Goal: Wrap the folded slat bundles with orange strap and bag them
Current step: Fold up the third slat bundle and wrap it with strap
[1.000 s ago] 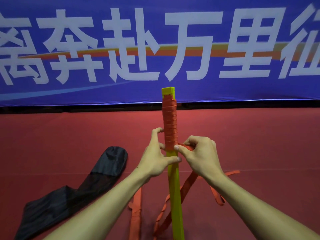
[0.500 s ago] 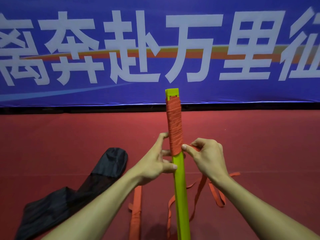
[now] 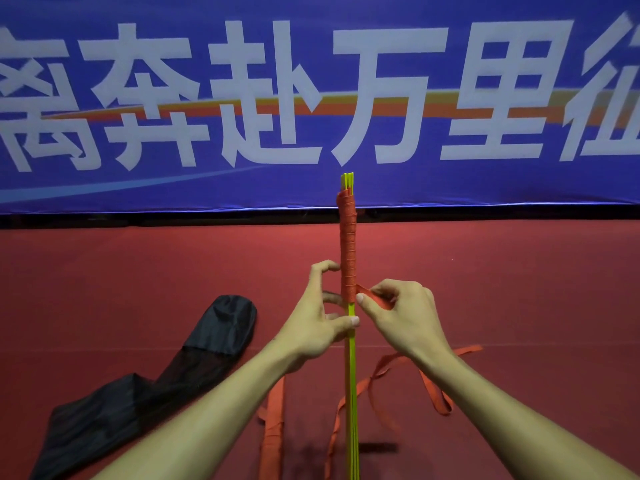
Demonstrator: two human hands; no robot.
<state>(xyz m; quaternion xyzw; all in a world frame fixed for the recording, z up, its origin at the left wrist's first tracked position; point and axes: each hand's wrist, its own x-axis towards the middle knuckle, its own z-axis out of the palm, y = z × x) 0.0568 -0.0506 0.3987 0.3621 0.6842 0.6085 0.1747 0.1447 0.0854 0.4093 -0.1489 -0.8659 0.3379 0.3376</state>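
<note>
Centre frame, my left hand (image 3: 311, 327) grips the yellow slat bundle (image 3: 351, 375) upright, so I judge, for turning; my right hand (image 3: 405, 317) pinches the orange strap (image 3: 348, 254) just beside it, pulling the coils snug; one bundle held, one wrapped bundle (image 3: 272, 441) lying lower centre on the worktop (image 3: 519, 271), one black bag (image 3: 214, 334) lower left.

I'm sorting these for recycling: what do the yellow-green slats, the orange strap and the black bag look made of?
The slat bundle: probably plastic, smooth and evenly bright; thin stiff strips seen edge-on. The orange strap: woven fabric webbing, matte; loose lengths flop and twist. The black bag: thin synthetic cloth, faintly shiny and crumpled; its nearer part looks sheer.
</note>
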